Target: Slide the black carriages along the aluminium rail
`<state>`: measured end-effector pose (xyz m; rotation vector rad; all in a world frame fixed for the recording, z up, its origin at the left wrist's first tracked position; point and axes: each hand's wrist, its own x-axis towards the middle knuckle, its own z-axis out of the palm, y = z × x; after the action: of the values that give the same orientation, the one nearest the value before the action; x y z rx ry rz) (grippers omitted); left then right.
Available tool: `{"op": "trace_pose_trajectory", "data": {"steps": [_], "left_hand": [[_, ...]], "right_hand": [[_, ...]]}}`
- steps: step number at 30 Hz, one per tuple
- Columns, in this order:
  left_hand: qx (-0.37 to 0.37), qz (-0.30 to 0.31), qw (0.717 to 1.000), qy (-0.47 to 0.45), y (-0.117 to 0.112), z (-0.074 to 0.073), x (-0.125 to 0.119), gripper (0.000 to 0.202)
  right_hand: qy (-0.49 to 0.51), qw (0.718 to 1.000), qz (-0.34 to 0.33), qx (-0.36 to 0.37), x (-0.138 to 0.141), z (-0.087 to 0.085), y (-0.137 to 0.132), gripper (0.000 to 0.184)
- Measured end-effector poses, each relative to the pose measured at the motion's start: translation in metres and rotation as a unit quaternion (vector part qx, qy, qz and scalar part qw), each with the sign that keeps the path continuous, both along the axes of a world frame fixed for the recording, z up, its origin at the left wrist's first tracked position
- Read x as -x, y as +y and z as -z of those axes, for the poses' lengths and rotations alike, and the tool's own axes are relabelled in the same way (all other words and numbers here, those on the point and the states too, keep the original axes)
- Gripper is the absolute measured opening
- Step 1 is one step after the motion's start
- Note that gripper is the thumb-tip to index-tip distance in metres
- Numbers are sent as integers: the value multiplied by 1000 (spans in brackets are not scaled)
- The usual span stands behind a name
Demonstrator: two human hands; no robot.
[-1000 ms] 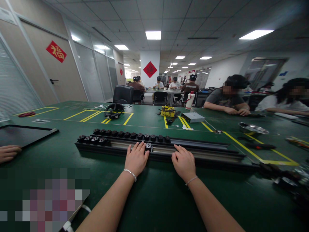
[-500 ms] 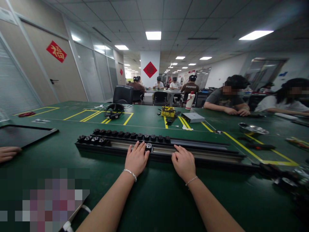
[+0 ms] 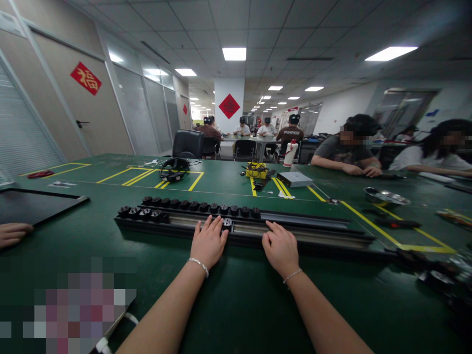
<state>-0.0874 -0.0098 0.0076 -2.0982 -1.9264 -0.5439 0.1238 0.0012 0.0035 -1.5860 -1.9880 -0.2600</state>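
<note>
A long black rail [image 3: 317, 235] lies across the green table [image 3: 236, 295] in front of me. A row of several small black round parts [image 3: 191, 206] sits along its left half. My left hand [image 3: 208, 243] rests flat on the rail's near edge, fingers spread, fingertips beside a small black and white part [image 3: 227, 222]. My right hand [image 3: 280, 247] lies on the rail a little to the right, fingers stretched forward and holding nothing.
A black tray [image 3: 37, 205] and another person's hand [image 3: 13, 232] are at the left. Headphones [image 3: 174, 168], a yellow box [image 3: 256, 170] and a grey box [image 3: 294, 178] sit farther back. A metal dish [image 3: 387, 195] and dark parts [image 3: 435, 275] lie right. Seated people work beyond.
</note>
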Motion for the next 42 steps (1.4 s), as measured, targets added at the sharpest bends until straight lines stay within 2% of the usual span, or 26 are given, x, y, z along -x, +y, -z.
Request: {"op": "trace_pose_trajectory", "data": {"steps": [12, 30, 42], "left_hand": [[-6, 3, 1000, 2, 0, 3, 0, 48], [-5, 18, 1000, 4, 1, -1, -2, 51], [-18, 21, 1000, 14, 4, 4, 0, 49]], "right_hand": [[4, 1000, -5, -9, -1, 3, 2, 30], [0, 1000, -1, -6, -1, 1, 2, 31], [3, 1000, -1, 6, -1, 1, 1, 31]]}}
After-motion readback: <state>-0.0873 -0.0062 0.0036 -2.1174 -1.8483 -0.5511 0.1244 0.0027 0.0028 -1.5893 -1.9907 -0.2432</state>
